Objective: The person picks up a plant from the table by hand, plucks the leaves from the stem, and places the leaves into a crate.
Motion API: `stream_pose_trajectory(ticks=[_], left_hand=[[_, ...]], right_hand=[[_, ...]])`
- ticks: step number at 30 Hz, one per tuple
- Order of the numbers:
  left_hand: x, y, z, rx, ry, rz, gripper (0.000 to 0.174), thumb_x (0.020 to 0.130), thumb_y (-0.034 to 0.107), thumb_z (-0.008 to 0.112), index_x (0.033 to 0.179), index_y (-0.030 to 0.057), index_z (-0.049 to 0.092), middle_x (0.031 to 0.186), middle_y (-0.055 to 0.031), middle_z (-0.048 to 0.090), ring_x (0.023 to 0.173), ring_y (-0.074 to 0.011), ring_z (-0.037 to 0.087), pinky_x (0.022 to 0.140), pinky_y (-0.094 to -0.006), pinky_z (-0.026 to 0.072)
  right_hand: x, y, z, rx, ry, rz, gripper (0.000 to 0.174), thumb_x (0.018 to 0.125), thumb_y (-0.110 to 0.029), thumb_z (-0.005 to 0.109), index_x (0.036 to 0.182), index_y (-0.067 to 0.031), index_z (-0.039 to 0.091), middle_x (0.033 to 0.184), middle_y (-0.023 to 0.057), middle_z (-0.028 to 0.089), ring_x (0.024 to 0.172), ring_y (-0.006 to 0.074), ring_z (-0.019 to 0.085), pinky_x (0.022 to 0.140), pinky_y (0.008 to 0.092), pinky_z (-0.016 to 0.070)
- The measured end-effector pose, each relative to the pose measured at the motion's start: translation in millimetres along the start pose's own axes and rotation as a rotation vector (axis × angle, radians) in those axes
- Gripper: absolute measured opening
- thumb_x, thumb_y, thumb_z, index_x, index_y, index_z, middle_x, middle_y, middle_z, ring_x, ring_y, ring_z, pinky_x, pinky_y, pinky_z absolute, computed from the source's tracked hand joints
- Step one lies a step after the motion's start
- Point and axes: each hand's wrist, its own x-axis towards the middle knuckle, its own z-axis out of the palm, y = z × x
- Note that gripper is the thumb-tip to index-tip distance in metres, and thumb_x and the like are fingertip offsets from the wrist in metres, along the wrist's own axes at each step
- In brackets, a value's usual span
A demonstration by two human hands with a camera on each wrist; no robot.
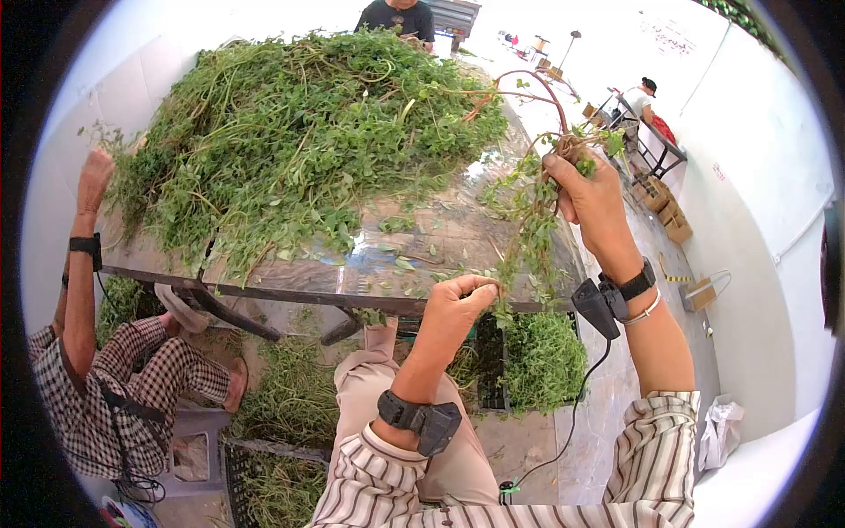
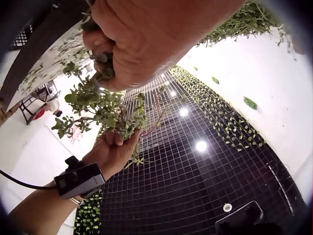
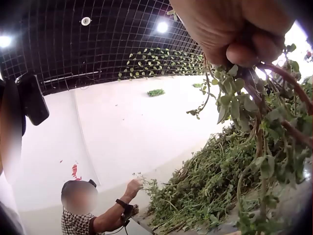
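Observation:
In the head view my right hand (image 1: 594, 202) grips a bunch of leafy green stems (image 1: 537, 220) above the table's right edge. Thicker reddish-brown stems (image 1: 550, 92) arch up out of that grip, and leafy ends hang below it. My left hand (image 1: 453, 317) is lower, at the table's front edge, thumb and forefinger pinching the tip of a hanging stem. The left wrist view shows leaves (image 2: 101, 73) between its curled fingers. From the right wrist, the bunch (image 3: 239, 98) hangs beneath the curled fingers of the right hand (image 3: 234, 29).
A large heap of the same greens (image 1: 308, 141) covers much of the table (image 1: 431, 211). Beneath stand black crates (image 1: 493, 361) with more greens (image 1: 546, 361). Another person in checked clothes (image 1: 132, 378) sits at the left, hand at the heap. Cardboard boxes (image 1: 673, 220) line the right wall.

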Motion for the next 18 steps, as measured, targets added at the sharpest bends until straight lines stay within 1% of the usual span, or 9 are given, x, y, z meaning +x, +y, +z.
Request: stream_pose_trajectory(ticks=[3,5,9,11,13,15,17,18], left_hand=[[-1.5,2.2,1.9,-0.024,0.018,0.010,0.023,0.083,0.020,0.063,0.099,0.0045,0.067,0.058,0.0085,0.045,0.047,-0.0006,0.032,0.042,-0.0184,0.0243],[-3.1,3.6,3.0,-0.122,0.007,0.001,0.021,0.083,0.021,0.063,0.096,0.0049,0.067,0.059,0.0088,0.046,0.047,-0.0005,0.033,0.042,-0.0183,0.0244],[-4.6,8.3,5.3,-0.097,-0.016,0.010,0.021,0.081,0.021,0.065,0.094,0.0051,0.067,0.060,0.0086,0.048,0.049,-0.0004,0.034,0.042,-0.0183,0.0246],[-2.6,4.7,5.4,-0.029,-0.033,0.043,0.022,0.080,0.020,0.067,0.095,0.0048,0.067,0.061,0.0084,0.049,0.049,-0.0003,0.035,0.043,-0.0181,0.0247],[-2.9,4.9,5.0,-0.012,-0.032,0.032,0.022,0.079,0.020,0.067,0.095,0.0047,0.067,0.062,0.0082,0.050,0.050,-0.0003,0.035,0.043,-0.0181,0.0249],[-3.5,5.8,4.4,0.005,-0.031,0.020,0.021,0.078,0.019,0.068,0.094,0.0046,0.067,0.063,0.0079,0.051,0.050,-0.0003,0.036,0.043,-0.0180,0.0250],[-3.9,7.4,3.8,-0.051,0.028,0.034,0.018,0.079,0.018,0.067,0.092,0.0043,0.066,0.064,0.0076,0.050,0.048,-0.0003,0.035,0.042,-0.0179,0.0249],[-3.0,5.2,3.2,-0.051,0.029,0.034,0.018,0.079,0.018,0.067,0.092,0.0043,0.066,0.064,0.0076,0.050,0.048,-0.0003,0.035,0.042,-0.0179,0.0249]], right_hand=[[0.6,3.2,-2.1,-0.009,0.011,0.000,0.024,0.083,-0.021,0.063,0.091,0.0006,0.059,0.063,0.0007,0.055,0.039,0.0050,0.040,0.036,0.0216,0.0304],[0.7,4.4,-3.3,-0.019,0.020,-0.003,0.024,0.083,-0.021,0.063,0.091,0.0009,0.059,0.063,0.0008,0.055,0.039,0.0049,0.040,0.036,0.0216,0.0303],[0.5,6.1,-2.8,0.017,0.014,0.010,0.024,0.083,-0.021,0.064,0.090,0.0011,0.059,0.062,0.0003,0.054,0.038,0.0050,0.040,0.036,0.0210,0.0304],[0.2,6.9,-1.4,0.046,0.012,0.011,0.024,0.083,-0.022,0.065,0.090,0.0010,0.059,0.062,0.0001,0.054,0.038,0.0051,0.040,0.036,0.0207,0.0304],[-0.4,7.7,-0.6,0.114,-0.002,0.027,0.024,0.083,-0.021,0.065,0.091,0.0007,0.058,0.062,0.0000,0.053,0.038,0.0050,0.040,0.036,0.0202,0.0302],[-0.5,6.5,0.8,0.114,0.000,0.023,0.025,0.082,-0.021,0.065,0.092,0.0009,0.058,0.063,0.0002,0.054,0.038,0.0048,0.040,0.036,0.0200,0.0300],[-0.3,6.5,1.2,0.115,0.003,0.019,0.026,0.082,-0.021,0.065,0.094,0.0011,0.058,0.063,0.0004,0.055,0.038,0.0047,0.040,0.036,0.0198,0.0298],[0.3,7.6,1.0,0.098,0.023,0.020,0.027,0.082,-0.022,0.065,0.094,0.0013,0.059,0.063,0.0007,0.055,0.038,0.0046,0.040,0.036,0.0194,0.0292]])
